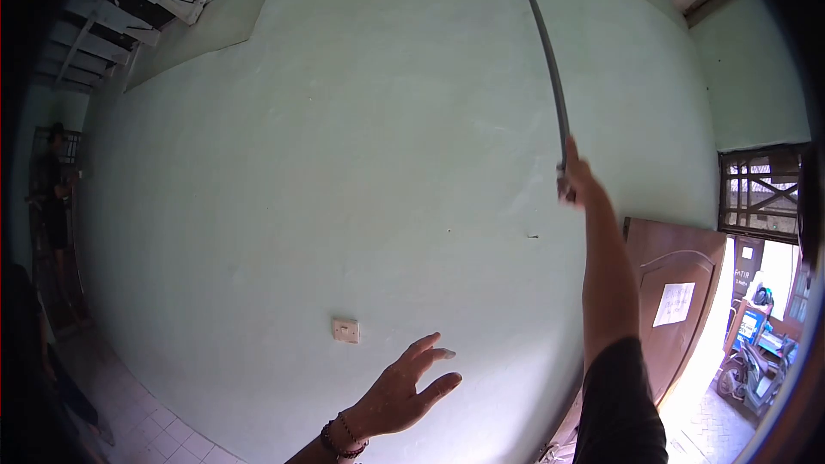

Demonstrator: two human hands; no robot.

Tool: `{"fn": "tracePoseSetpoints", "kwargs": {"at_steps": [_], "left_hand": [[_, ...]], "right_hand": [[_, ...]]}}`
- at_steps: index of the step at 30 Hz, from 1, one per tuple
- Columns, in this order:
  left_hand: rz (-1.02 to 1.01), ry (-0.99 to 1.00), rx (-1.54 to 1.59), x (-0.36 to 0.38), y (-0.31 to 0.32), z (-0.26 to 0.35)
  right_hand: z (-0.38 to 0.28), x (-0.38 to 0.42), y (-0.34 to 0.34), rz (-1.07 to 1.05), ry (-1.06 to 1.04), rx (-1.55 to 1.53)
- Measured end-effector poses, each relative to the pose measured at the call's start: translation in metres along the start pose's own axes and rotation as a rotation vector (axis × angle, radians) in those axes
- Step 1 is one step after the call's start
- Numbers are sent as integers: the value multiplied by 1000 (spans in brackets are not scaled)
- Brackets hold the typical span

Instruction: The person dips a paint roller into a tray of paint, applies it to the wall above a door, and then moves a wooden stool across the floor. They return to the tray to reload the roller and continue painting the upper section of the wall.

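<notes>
My right hand (581,179) is raised and wrapped round the lower end of a long grey pole (550,56). The pole rises along the pale green wall (387,163) and looks bent in this wide view. Its top end lies at the upper edge of the picture, so whatever is up there is hidden. Lower down, my left hand (411,384) is held out in front of the wall with fingers apart and nothing in them. A beaded bracelet (335,440) circles that wrist. Just above and left of it, a light switch (346,331) is set in the wall.
To the right, a brown door (675,249) with a paper sheet (674,304) stands ajar. Beyond it a motorcycle (760,369) is parked. Two people are at the left: a standing person (57,198) and a dark-clothed figure (39,335). A nail (533,236) sticks out of the wall.
</notes>
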State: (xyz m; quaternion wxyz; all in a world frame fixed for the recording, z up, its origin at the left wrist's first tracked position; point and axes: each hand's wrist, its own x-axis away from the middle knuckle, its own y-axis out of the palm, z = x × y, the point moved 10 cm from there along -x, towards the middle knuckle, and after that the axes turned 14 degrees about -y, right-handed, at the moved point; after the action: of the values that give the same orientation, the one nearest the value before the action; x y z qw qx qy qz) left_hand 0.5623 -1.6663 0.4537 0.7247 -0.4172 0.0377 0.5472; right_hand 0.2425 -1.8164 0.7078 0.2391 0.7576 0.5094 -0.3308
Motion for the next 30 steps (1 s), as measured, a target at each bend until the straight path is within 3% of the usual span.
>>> {"fn": "tracePoseSetpoints", "kwargs": {"at_steps": [2, 6, 8, 10, 14, 17, 21, 27, 29, 30], "left_hand": [[4, -10, 7, -6, 1, -5], [-17, -38, 63, -12, 8, -26], [-41, -60, 130, -12, 17, -37], [-53, -75, 197, -9, 24, -45], [-123, -122, 274, 2, 40, -60], [-174, -193, 359, 12, 43, -68], [-193, -219, 372, 21, 41, -80], [-143, -288, 371, 34, 28, -98], [-130, -336, 369, 37, 24, -104], [-129, -384, 356, 38, 24, -108]], "right_hand": [[-37, -31, 4, 11, 3, -28], [-31, -31, 16, 49, 31, 5], [25, -9, 15, 32, 82, -72], [98, 29, 4, 105, 76, 59], [225, 169, 5, 107, 257, 118], [250, 267, 17, 150, 353, 73], [224, 253, 27, 151, 319, 14], [67, 48, 52, 120, 49, -72], [23, -17, 59, -36, 21, -190], [-7, -31, 57, -17, -42, -155]]}}
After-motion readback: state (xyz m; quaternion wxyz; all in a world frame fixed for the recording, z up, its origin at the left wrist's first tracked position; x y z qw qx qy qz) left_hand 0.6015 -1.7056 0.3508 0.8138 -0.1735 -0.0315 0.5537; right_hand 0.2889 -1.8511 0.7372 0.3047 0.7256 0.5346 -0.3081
